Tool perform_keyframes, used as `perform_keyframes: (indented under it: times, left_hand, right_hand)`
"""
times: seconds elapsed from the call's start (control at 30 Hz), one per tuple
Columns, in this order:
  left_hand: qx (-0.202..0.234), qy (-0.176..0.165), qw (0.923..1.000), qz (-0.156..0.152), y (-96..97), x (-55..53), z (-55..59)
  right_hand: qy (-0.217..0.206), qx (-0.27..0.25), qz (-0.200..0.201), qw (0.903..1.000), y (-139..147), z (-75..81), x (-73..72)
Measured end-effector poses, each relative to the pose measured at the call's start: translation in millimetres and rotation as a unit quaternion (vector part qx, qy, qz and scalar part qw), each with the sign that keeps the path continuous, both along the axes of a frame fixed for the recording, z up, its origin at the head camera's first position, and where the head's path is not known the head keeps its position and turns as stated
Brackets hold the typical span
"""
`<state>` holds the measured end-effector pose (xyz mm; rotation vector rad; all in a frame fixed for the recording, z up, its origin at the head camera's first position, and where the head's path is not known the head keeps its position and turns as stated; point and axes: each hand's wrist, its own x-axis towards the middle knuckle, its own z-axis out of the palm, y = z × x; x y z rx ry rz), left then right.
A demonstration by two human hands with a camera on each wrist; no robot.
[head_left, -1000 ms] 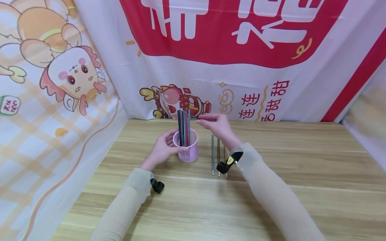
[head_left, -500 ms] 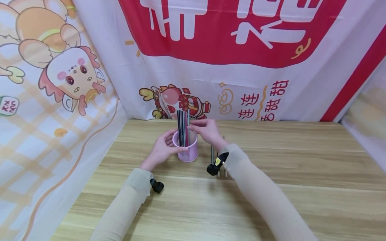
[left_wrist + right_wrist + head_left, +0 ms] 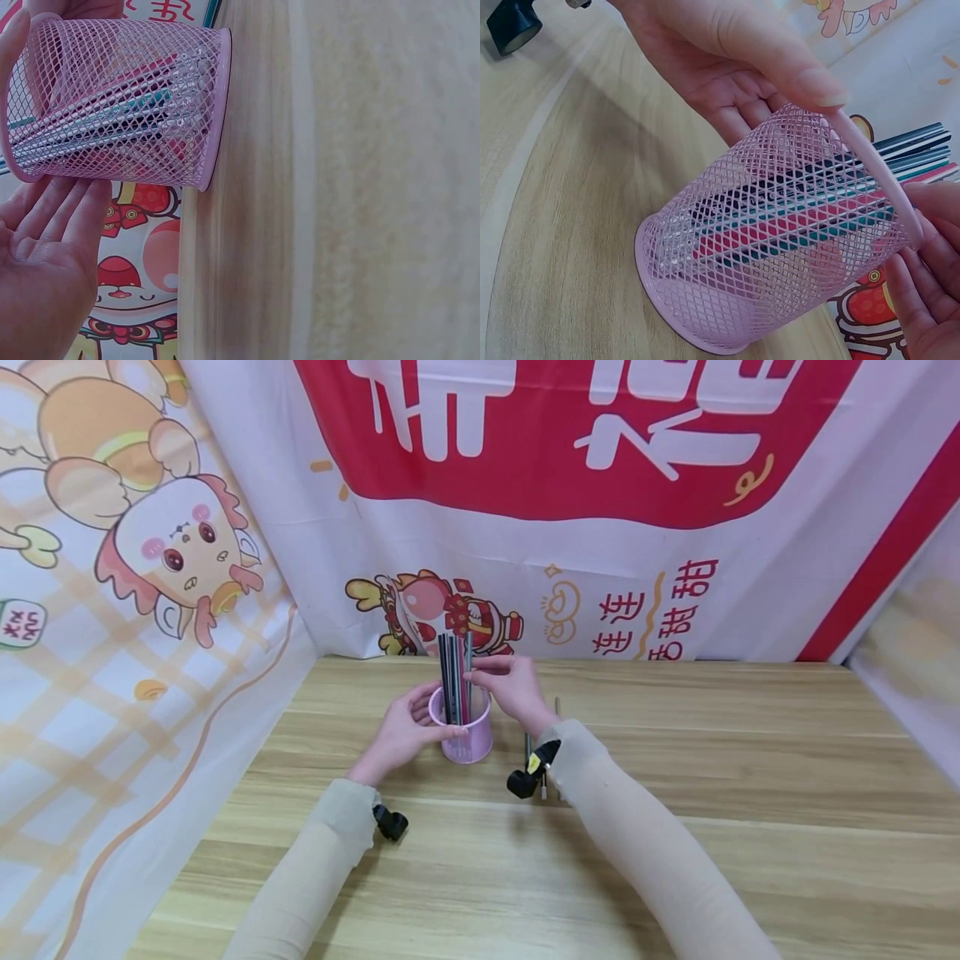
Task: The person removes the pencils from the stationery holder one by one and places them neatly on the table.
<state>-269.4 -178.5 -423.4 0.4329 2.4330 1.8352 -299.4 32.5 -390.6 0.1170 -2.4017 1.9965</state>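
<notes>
A pink mesh pencil holder (image 3: 480, 739) stands on the table with several dark, teal and red pencils (image 3: 454, 672) upright in it. My left hand (image 3: 397, 735) holds it from the left, thumb over the near rim and fingers along the far side. In the left wrist view those fingers of my left hand (image 3: 49, 259) lie along the mesh wall. From the right, my right hand (image 3: 517, 689) reaches over the rim and pinches a pencil at the right of the bunch. The right wrist view shows the pencils (image 3: 922, 154) leaning together, beside my right hand (image 3: 930, 300).
To the right of the holder, a teal pencil (image 3: 528, 743) and a tan pencil (image 3: 558, 703) lie on the wooden table (image 3: 712, 777), along with a dark one, partly hidden by the right wrist. A printed cloth (image 3: 525, 552) hangs behind the table, another at the left.
My right hand has moved left and slightly down, from beside the holder to the pencils above its rim. The left hand has kept its hold, and the holder has stayed in place.
</notes>
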Motion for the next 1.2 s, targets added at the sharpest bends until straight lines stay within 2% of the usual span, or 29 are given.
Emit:
perform_keyframes:
  times: [0.57, 0.93, 1.2]
  left_hand:
    - [0.0, -0.001, 1.0, -0.001, 0.9, 1.3, 1.1]
    - [0.0, -0.005, 1.0, 0.002, 1.0, 2.1, 2.9]
    - [-0.003, -0.006, 1.0, 0.0, 0.4, 1.3, 1.3]
  right_hand:
    - [0.016, -0.018, -0.02, 0.9995, 3.3, 4.5, 4.5]
    - [0.029, -0.07, -0.008, 0.9971, 12.0, 14.7, 6.6]
    - [0.047, -0.123, -0.021, 0.9911, 25.8, 30.0, 9.6]
